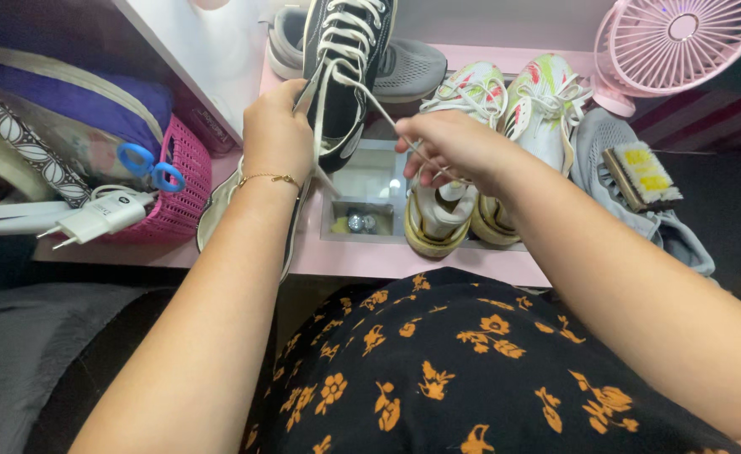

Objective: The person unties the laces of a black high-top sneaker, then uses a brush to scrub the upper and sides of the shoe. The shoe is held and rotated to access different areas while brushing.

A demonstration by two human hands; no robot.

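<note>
black sneaker [344, 76]: matt canvas, white woven cloth laces [347, 38], smooth rubber sole. pink basket [181, 181]: perforated plastic. scissors [152, 166]: glossy blue plastic handles. fan [677, 38]: smooth pink plastic. brush [642, 175]: wood back, rough bristles. desk [404, 256]: smooth pink finish.

I see a pink table [387, 259] carrying a pink basket [181, 181] at its left, a grey sneaker [412, 67] at the back, a white floral pair of sneakers [505, 109], and a pink fan [682, 42]. A grey cloth [640, 214] lies at its right with a brush [642, 175] on top.
</note>
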